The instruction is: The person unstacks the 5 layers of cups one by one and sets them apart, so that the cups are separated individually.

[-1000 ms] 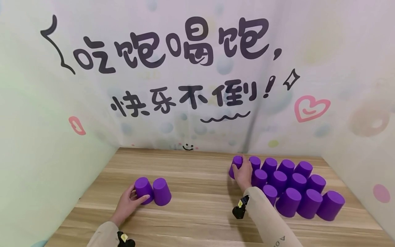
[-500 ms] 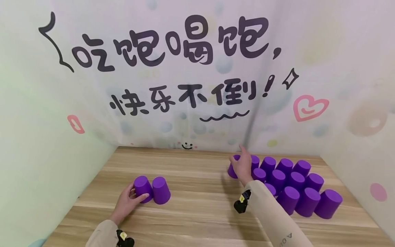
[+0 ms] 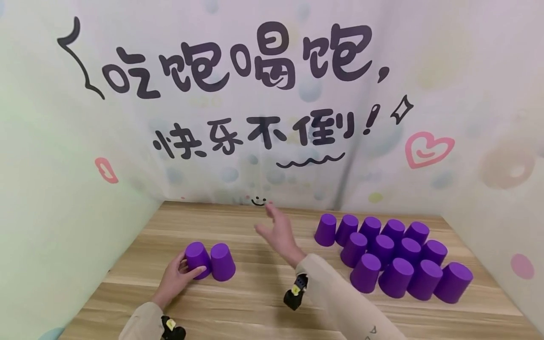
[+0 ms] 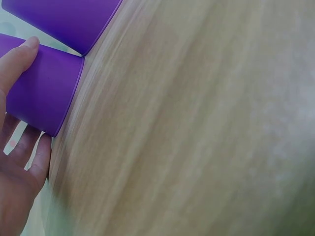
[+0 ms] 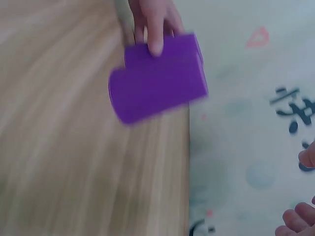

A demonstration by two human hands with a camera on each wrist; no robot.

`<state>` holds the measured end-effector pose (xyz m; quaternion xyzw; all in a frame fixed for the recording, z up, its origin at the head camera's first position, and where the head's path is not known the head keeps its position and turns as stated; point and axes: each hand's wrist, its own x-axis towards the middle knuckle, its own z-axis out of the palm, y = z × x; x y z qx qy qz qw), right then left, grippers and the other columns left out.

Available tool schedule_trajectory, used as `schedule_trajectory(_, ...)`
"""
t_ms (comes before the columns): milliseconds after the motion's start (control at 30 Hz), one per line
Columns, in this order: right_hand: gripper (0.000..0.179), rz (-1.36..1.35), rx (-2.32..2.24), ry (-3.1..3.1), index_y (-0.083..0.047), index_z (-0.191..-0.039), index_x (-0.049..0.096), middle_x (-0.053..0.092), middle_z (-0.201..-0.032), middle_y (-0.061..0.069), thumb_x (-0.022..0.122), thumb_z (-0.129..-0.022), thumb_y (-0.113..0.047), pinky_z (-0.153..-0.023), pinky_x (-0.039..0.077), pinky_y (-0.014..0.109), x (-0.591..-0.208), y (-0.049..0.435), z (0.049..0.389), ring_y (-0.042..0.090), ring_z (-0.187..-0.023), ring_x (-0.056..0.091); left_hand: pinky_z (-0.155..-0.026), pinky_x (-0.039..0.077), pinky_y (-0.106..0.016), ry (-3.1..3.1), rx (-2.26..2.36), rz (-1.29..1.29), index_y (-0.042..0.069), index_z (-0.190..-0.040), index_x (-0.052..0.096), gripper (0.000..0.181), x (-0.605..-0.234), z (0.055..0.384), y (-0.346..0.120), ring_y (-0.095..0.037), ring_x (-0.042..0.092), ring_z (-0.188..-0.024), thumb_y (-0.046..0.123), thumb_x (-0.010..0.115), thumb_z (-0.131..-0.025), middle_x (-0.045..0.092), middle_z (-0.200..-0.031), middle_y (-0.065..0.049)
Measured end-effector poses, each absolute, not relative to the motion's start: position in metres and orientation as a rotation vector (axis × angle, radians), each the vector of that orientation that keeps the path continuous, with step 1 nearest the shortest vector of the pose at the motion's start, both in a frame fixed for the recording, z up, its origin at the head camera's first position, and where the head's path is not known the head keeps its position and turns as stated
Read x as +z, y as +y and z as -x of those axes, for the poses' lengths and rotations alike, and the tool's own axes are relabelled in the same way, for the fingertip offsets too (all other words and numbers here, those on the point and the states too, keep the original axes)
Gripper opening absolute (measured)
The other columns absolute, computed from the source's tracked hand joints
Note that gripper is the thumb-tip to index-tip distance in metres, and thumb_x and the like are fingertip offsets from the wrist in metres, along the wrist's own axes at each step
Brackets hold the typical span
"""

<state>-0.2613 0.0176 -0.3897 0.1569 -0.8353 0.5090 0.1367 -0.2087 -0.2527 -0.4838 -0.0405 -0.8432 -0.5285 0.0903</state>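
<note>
Two purple cups stand upside down side by side on the left half of the table. My left hand (image 3: 172,278) grips the left cup (image 3: 197,256), thumb on its near side and fingers behind it. To its right stands the other cup (image 3: 223,263), untouched. In the left wrist view the gripped cup (image 4: 47,91) has its rim down at the table. My right hand (image 3: 281,234) is over the middle of the table, fingers spread and holding nothing, between the pair and the larger group. Only its fingertips (image 5: 299,219) show at the edge of the right wrist view.
Several more purple cups (image 3: 396,277) stand upside down in three rows on the right side of the wooden table (image 3: 259,307). A printed cloth wall (image 3: 229,184) rises behind the table's back edge, with pale walls at both sides.
My right hand has let go of the leftmost cup in the back row, lifted off and swung left. That cup stays standing there. My left hand keeps its grip in place.
</note>
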Motion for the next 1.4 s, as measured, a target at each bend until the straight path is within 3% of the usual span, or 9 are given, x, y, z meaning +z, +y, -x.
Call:
schedule_trajectory(400,0.059,-0.696,1.631,-2.558,0.001,-0.127,0.043,0.047,-0.125,0.015,0.069,-0.078,-0.018,-0.09,0.045,0.034,-0.427,-0.047,0.231,0.028,-0.113,0.046,-0.093,0.041,-0.044,-2.544,-1.652,0.067,-0.006,-0.131,0.032,0.067,-0.482,0.213,-0.25,-0.041,0.045,-0.11,0.013,0.068,-0.078,0.043,-0.121,-0.03)
schedule_trajectory(633,0.052,-0.721,1.494,-2.572,-0.001,-0.122,0.048,0.055,-0.114,0.012,0.07,-0.077,-0.014,-0.083,0.047,0.023,-0.449,-0.058,0.23,0.021,-0.1,0.054,-0.091,0.043,-0.043,-2.521,-1.612,0.097,-0.006,-0.129,0.035,0.065,-0.482,0.212,-0.247,-0.04,0.047,-0.108,0.013,0.069,-0.077,0.046,-0.119,-0.029)
schedule_trajectory(1000,0.049,-0.655,1.603,-2.545,-0.001,-0.121,0.048,0.055,-0.111,0.012,0.068,-0.078,-0.012,-0.081,0.049,0.025,-0.449,-0.044,0.23,0.022,-0.099,0.054,-0.093,0.04,-0.044,-2.554,-1.626,0.028,-0.005,-0.132,0.031,0.072,-0.485,0.214,-0.249,-0.042,0.044,-0.111,0.017,0.07,-0.076,0.041,-0.124,-0.03)
schedule_trajectory(1400,0.053,-0.659,1.674,-2.451,0.003,-0.122,0.045,0.054,-0.111,0.022,0.069,-0.076,-0.008,-0.082,0.05,0.035,-0.405,0.01,0.244,0.033,-0.101,0.053,-0.092,0.041,-0.043,-2.559,-1.615,0.03,-0.006,-0.132,0.031,0.071,-0.485,0.213,-0.252,-0.041,0.045,-0.11,0.016,0.07,-0.076,0.042,-0.123,-0.03)
